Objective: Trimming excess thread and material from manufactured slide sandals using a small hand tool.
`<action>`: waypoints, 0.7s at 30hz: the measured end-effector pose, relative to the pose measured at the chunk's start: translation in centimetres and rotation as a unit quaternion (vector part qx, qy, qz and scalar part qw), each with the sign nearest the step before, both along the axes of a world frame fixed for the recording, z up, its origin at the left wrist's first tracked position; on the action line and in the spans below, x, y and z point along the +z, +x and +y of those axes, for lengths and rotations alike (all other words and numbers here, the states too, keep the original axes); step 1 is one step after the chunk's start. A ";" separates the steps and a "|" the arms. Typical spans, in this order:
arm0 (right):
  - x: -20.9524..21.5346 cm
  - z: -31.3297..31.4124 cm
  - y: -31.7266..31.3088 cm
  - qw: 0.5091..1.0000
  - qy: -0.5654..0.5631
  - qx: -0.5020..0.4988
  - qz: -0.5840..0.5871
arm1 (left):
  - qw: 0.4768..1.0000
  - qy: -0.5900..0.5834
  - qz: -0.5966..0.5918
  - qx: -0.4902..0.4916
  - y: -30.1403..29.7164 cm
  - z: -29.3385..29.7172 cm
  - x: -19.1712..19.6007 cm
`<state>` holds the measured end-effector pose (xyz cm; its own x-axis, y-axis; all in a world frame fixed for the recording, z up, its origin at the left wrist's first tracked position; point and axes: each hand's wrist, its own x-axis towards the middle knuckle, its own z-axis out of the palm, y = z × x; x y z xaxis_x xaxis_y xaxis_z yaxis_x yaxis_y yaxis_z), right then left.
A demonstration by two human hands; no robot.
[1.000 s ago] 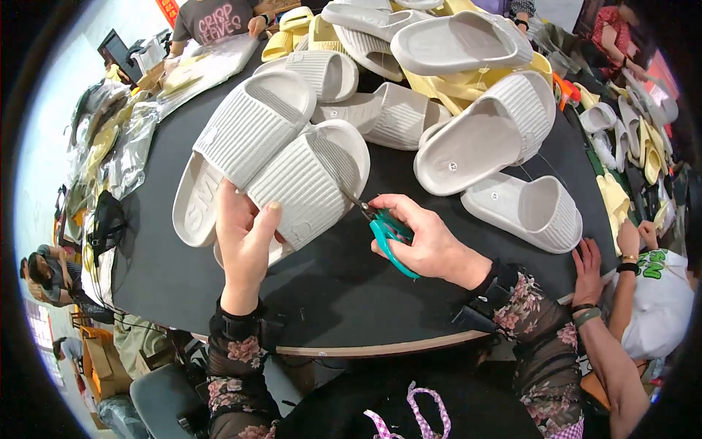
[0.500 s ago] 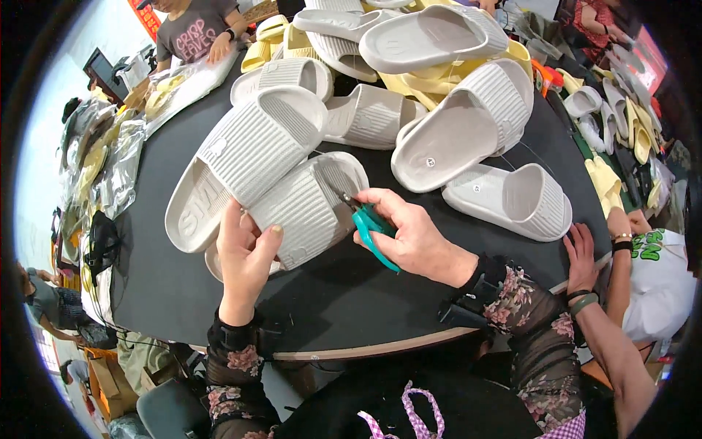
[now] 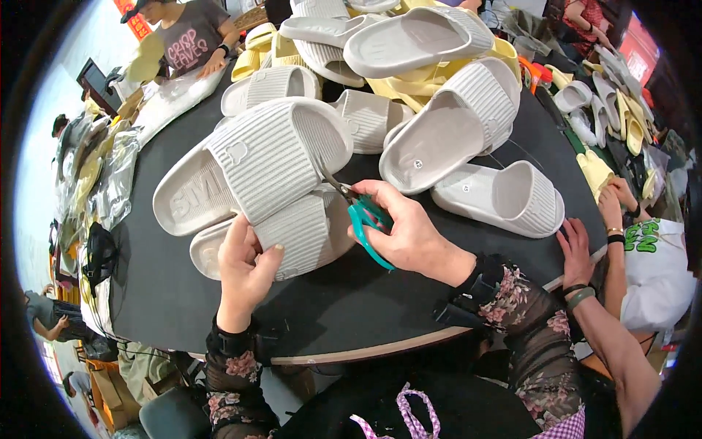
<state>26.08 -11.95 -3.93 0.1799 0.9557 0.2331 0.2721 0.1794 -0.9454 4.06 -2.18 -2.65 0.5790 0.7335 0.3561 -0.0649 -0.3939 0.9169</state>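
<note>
My left hand (image 3: 247, 269) grips a pair of light grey slide slippers, thumb in front and fingers behind the strap edge. The upper slipper (image 3: 265, 162) has a ribbed strap with a small raised bear-shaped outline and overlaps the lower slipper (image 3: 303, 238). Teal-handled scissors (image 3: 363, 230) are in my right hand (image 3: 418, 238), its fingers closed about the handles. Their metal blades point up and left, at the open foot end of the upper slipper's strap. Whether the blades touch anything there, I cannot tell.
More grey slippers (image 3: 431, 150) and yellow slippers (image 3: 409, 89) are heaped across the far side of the black table (image 3: 168, 293). Clear plastic bags (image 3: 117, 172) lie at the left. A neighbour's hand (image 3: 576, 252) rests at the right edge; another person (image 3: 191, 40) stands across.
The upper slipper has turned and slid right over the lower one. My scissors' tips have moved from the lower slipper's strap up to the upper slipper. The whole view has shifted slightly.
</note>
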 end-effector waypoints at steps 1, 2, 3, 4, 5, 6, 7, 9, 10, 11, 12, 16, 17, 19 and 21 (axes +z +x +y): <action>0.0 0.0 0.0 1.000 0.001 -0.001 0.000 | 1.000 0.001 0.000 -0.001 0.0 0.0 0.0; -0.1 0.0 0.0 0.999 -0.005 0.010 0.036 | 1.000 0.014 0.014 -0.003 -0.2 0.1 -0.1; -0.1 0.0 0.1 0.997 -0.011 0.021 0.072 | 0.999 0.028 0.029 -0.004 -0.2 0.1 -0.1; 0.0 0.0 0.1 0.997 -0.011 0.019 0.072 | 0.999 0.028 0.028 -0.005 -0.2 0.1 -0.2; 0.1 0.0 0.0 0.998 -0.005 0.021 0.054 | 0.999 0.029 0.030 0.001 -0.3 0.0 -0.2; 0.3 0.0 0.0 0.999 0.000 0.023 0.036 | 0.999 0.029 0.032 0.008 -0.3 0.0 -0.2; 0.4 -0.1 0.0 0.999 0.001 0.023 0.036 | 0.999 0.030 0.032 0.008 -0.3 -0.1 -0.1; 0.5 -0.1 0.0 0.999 -0.008 0.024 0.029 | 0.999 0.018 0.027 0.016 -0.1 -0.3 -0.1; 0.5 -0.1 0.0 0.999 -0.007 0.024 0.028 | 0.999 0.018 0.027 0.016 -0.2 -0.2 0.0; 0.3 -0.1 -0.1 0.999 0.015 0.015 0.046 | 0.999 0.023 0.035 0.007 -0.2 -0.1 -0.2; 0.1 0.0 -0.1 0.997 0.037 0.006 0.064 | 0.999 0.028 0.044 -0.001 -0.2 0.0 -0.3; -0.1 0.2 0.1 0.996 0.072 -0.010 0.048 | 0.999 0.023 0.029 0.010 0.2 -0.4 -0.1; 0.1 0.1 0.1 0.996 0.075 -0.016 0.040 | 0.997 0.048 0.053 0.023 0.1 -0.3 -0.2; 0.3 0.1 0.1 0.996 0.080 -0.022 0.032 | 0.994 0.072 0.079 0.036 0.1 -0.4 -0.1; 0.4 0.0 0.3 0.995 0.083 -0.031 0.044 | 0.990 0.107 0.081 0.046 0.4 -0.5 0.0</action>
<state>26.36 -11.94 -3.50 0.2638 0.8917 0.3678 0.2054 0.3207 -0.9247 4.50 -2.72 -2.67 0.5758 0.7035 0.4167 0.1217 -0.5776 0.8072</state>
